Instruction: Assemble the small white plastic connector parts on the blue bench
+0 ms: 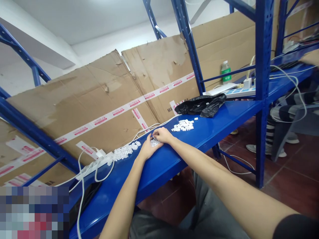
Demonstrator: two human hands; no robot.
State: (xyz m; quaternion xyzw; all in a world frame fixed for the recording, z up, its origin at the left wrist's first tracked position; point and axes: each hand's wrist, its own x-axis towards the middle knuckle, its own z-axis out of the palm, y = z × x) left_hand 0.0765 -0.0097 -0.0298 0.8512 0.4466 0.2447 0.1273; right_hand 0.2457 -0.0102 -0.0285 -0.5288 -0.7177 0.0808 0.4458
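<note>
My left hand (147,149) rests on the blue bench, its fingers apart and curved around the left side of a small pile of white pieces (155,142). My right hand (162,135) is at the far side of that pile, fingertips pinched close to the left fingertips; what they hold, if anything, is too small to name. To the left lies a long heap of translucent white pieces (123,152). Another group of white block-like pieces (183,125) sits to the right of my hands.
A black plastic bag (201,105) lies farther right on the blue bench (164,166). White cables and a power strip (93,166) run along the left. Behind stands a cardboard wall (99,96); a blue upright post (262,93) and a green-labelled bottle (226,72) are at right.
</note>
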